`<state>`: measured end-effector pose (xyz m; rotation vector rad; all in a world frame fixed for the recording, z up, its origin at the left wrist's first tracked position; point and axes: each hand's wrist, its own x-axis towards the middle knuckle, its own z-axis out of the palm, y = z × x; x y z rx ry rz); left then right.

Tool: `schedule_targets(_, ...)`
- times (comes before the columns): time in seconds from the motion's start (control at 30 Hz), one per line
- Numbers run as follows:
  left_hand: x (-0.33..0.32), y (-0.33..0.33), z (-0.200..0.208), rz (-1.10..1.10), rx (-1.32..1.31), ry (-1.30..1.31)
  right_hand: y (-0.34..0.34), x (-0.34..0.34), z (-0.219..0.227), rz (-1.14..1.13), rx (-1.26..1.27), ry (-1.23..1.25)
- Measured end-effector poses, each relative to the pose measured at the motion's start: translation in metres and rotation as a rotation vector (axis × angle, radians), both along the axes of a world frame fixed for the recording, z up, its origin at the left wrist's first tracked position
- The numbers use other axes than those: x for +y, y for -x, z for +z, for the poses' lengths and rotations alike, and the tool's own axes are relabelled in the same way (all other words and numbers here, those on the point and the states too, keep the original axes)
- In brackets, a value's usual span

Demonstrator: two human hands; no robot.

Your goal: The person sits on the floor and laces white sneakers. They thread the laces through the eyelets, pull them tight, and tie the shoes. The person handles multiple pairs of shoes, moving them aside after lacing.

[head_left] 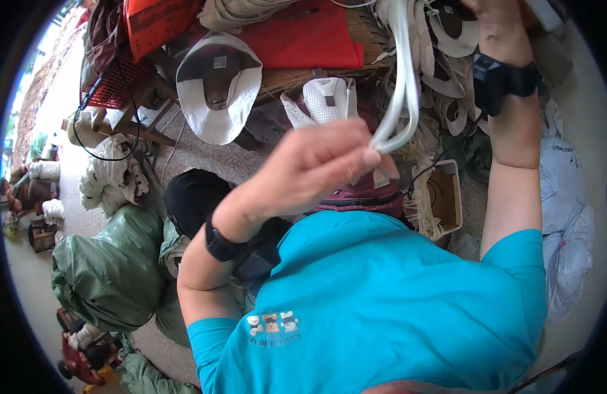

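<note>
My left hand [316,164] is closed in front of my chest, its thumb and fingers pinching the bottom of a looped white shoelace [408,98]. Both strands of the lace run up toward the top edge of the view. At the upper right, my right hand [497,16] is raised and mostly cut off by the frame, so its fingers do not show. Just beyond my left hand, a white mesh shoe upper [326,98] sits above my lap. A larger white shoe upper with a dark lining [218,92] hangs at the edge of the wooden bench.
Red cloth [310,39] covers part of the wooden bench [293,80]. Several pale shoe uppers [454,79] hang in a bunch on the right. A white-rimmed bin [458,197] stands below them. Green sacks [106,276] lie left; white bags [566,230] lie right.
</note>
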<state>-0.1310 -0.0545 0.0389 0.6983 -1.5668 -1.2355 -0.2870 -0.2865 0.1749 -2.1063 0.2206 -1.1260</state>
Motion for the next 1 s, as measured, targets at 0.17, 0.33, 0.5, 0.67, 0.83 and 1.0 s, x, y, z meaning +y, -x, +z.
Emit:
schedule_targets(0.17,-0.011,-0.021,0.047,0.226,0.178,-0.011,0.023,0.018,-0.088,-0.138,0.671,0.314)
schedule_targets(0.33,-0.039,-0.029,-0.011,0.468,0.22,-0.073,0.036,0.087,-0.163,0.057,0.833,0.013)
schedule_targets(0.5,-0.036,-0.037,-0.042,0.544,0.33,-0.247,0.041,0.112,-0.204,-0.068,0.693,-0.054)
schedule_targets(0.67,-0.038,-0.039,-0.005,0.512,0.343,-0.117,0.034,0.137,-0.2,-0.058,0.651,0.287)
schedule_targets(0.83,-0.045,-0.046,0.028,0.462,0.474,-0.064,0.031,0.166,-0.216,0.106,0.546,0.46)
schedule_targets(1.0,-0.038,-0.045,0.041,0.35,0.462,-0.069,0.035,0.154,-0.22,0.113,0.499,0.22)
